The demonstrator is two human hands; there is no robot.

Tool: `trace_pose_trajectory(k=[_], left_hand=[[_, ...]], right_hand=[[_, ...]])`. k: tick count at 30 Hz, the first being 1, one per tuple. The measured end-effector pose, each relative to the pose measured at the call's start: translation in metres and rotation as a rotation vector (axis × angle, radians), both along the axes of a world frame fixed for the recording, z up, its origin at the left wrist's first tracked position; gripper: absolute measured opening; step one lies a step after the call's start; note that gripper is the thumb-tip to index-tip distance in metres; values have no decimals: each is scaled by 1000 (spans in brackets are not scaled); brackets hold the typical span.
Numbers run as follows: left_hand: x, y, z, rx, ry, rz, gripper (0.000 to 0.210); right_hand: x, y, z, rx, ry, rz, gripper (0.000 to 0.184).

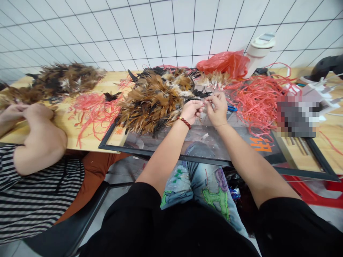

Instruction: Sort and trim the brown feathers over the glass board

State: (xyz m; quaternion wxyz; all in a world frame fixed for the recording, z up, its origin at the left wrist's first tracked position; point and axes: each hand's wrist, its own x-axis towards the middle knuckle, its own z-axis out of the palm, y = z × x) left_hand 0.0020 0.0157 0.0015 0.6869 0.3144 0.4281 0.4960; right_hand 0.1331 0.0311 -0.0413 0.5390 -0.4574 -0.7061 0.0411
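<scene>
Both hands are meeting just above the glass pane, fingertips pinched together. Left hand, wearing a red bead bracelet at the wrist, is curling nearly closed, thumb and fingers pressing on something small at the point where it is touching the right hand. That hand is likewise closing its fingers around the same small piece; what the piece is cannot be told, though it is sitting right at the edge of the big feather pile.

Nearest the camera, patched jeans are showing under the pane. Orange writing is lying on the glass by the right forearm, but it is too skewed to read.

Beyond the hands, brown and black feathers are spreading leftward, and red plastic strips are tangling on the right, with more strips lying on the wooden table to the left. Another person in a striped shirt is working at a second feather heap at far left.

Farthest back, a red plastic bag and a white container are standing against the tiled wall.
</scene>
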Motion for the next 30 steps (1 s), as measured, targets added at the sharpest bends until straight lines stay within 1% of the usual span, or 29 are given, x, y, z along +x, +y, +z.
trace_pose_trajectory(k=[4,8,10,14,16,20,24,26,28,30], left_hand=[[3,-2,1,9,30,105,19],[2,-1,3,4,-65,191,16],[1,0,3,21,-97,188,15],[0,2,1,27,-101,160,32],[0,2,1,14,-95,160,34],[-1,1,3,8,-87,169,26],[-1,1,3,75,-85,145,18],[0,1,2,100,-66,145,21],[3,1,-1,98,-37,161,21],[4,1,-3,79,-4,183,11]], right_hand=[[2,1,-2,-36,5,-10,24],[1,0,-3,-26,9,7,30],[1,0,-3,-11,3,9,29],[1,1,-2,-11,33,6,26],[1,1,-1,-21,61,27,25],[2,0,1,-68,128,52,24],[1,3,-2,-138,235,52,23],[1,5,-5,-151,279,51,23],[2,9,-7,-157,282,42,24],[3,12,-9,-155,264,26,26]])
